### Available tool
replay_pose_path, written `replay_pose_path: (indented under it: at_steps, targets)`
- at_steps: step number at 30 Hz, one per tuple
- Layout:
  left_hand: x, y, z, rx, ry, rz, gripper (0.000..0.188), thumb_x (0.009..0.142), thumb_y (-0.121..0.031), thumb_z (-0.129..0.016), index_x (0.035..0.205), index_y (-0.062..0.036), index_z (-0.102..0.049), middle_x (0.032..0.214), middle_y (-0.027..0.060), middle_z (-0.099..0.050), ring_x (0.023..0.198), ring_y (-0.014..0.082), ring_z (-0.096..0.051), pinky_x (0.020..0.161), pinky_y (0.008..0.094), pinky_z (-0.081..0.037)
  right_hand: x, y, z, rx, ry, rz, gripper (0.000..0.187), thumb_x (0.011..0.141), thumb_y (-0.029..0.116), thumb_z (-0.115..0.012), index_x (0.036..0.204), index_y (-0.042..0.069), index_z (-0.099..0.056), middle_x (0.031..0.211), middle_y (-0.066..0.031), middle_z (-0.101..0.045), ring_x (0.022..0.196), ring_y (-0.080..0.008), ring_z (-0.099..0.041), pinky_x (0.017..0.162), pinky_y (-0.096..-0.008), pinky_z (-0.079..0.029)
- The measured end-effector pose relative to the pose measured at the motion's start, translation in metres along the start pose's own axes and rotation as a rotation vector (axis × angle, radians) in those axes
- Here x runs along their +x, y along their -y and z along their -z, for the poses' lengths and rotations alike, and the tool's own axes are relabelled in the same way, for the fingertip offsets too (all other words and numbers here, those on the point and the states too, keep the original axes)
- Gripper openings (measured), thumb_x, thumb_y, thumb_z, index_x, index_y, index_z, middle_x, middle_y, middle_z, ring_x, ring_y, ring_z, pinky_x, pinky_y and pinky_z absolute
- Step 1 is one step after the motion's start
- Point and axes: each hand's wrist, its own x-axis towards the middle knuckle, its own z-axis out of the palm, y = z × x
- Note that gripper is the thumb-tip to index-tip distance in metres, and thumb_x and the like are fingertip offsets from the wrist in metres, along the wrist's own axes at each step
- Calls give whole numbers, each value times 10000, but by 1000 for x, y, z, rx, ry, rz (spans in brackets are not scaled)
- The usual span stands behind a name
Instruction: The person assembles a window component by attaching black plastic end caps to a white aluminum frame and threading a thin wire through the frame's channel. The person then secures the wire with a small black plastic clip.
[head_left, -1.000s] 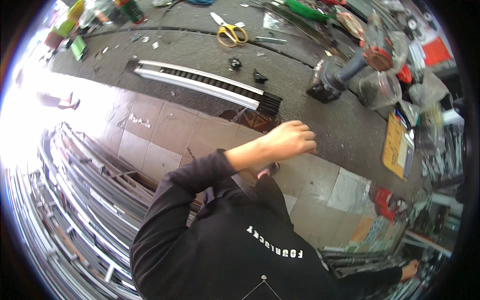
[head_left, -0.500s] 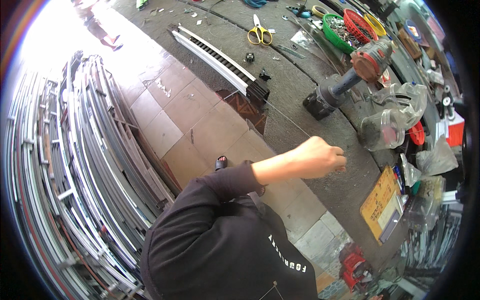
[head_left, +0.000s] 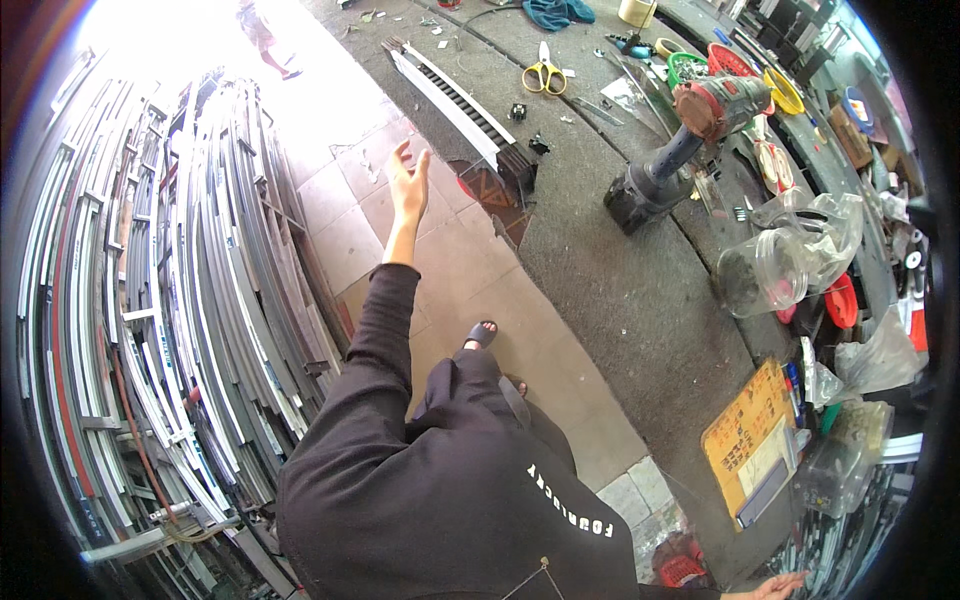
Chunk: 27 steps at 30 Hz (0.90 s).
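My left hand (head_left: 408,188) is raised in the air over the tiled floor, its fingers apart with nothing in them. Beyond it on the dark bench top lies a white-edged bundle of channel strips with dark ribbing (head_left: 460,110). My right hand (head_left: 778,587) shows only partly at the lower right edge, fingers stretched out, close to a heap of thin metal pieces (head_left: 830,550). A cordless drill (head_left: 680,150) stands on its battery on the bench. Yellow-handled scissors (head_left: 544,75) and two small black parts (head_left: 518,112) lie near the strips.
Long metal profiles (head_left: 180,300) fill a rack on the left. Along the right are a clear plastic jar (head_left: 765,272), a yellow board (head_left: 745,435), a red basket (head_left: 732,62) and plastic bags (head_left: 880,350). Another person's leg (head_left: 262,42) shows at the far left.
My left hand has swung left from above the bench and opened; the thin thread running from it to the strips no longer shows. My right hand has come into view at lower right.
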Motion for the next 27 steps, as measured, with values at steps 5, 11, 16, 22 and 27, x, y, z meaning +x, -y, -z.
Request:
replay_pose_path:
  at_steps: [5,11,16,22,27]
  targets:
    - [50,11,-39,410,-32,-116,463,874,-405,-727,1228,-114,-663,1214,170,-622,1144,334,-600,937,441,-499,25,29,-11,260,123,-3,147,934,109,-595,916,3,-695,814,-131,-638,727,-254,-574,691,-374,-484]
    - [54,28,-24,376,-28,-51,186,923,-326,-638,964,-198,-766,1096,147,-699,943,354,-701,864,442,-529,35,49,-14,506,265,-19,145,966,77,-577,1001,-20,-679,886,-117,-633,788,-228,-581,731,-353,-485]
    - [-40,25,-30,13,77,162,201,894,-226,-644,991,-57,-690,946,130,-741,911,307,-708,835,411,-531,32,59,-15,693,384,-36,158,993,50,-563,1072,-39,-666,945,-104,-630,838,-205,-588,765,-335,-486]
    - [-85,-33,-21,-346,139,214,272,947,-238,-599,1078,-19,-694,1008,99,-709,916,147,-648,803,301,-496,31,64,-20,601,327,-25,182,1002,67,-563,1111,-39,-662,981,-107,-637,867,-202,-596,785,-337,-485]
    - [-134,-119,-14,8,223,99,748,946,-382,-620,1504,34,-346,1470,263,-356,1394,391,-313,1163,507,-193,15,67,-7,420,192,8,203,1006,90,-566,1136,-34,-661,1004,-111,-645,886,-202,-602,799,-341,-485]
